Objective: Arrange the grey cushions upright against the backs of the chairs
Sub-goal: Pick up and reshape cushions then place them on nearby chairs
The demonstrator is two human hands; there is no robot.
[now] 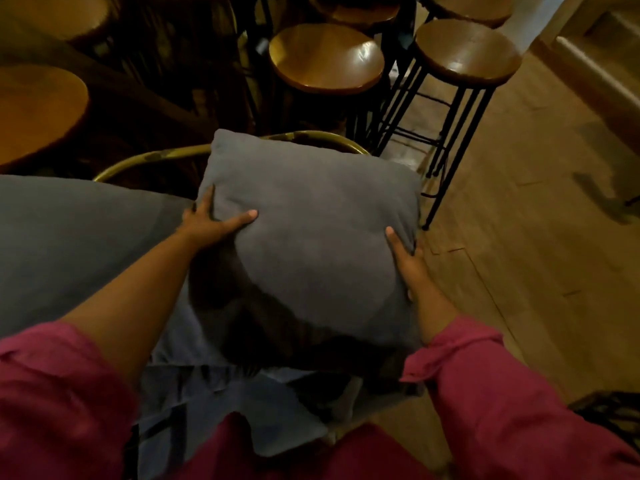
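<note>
The grey cushion [311,244] sits between both hands, its far corner reaching the curved chair back [156,157], which lies straight ahead beyond it. The left hand [211,221] and right hand [407,261] each clamp an opposite edge, thumbs on top, about equally near. No writing is readable; a second grey cushion [69,237] lies just left.
</note>
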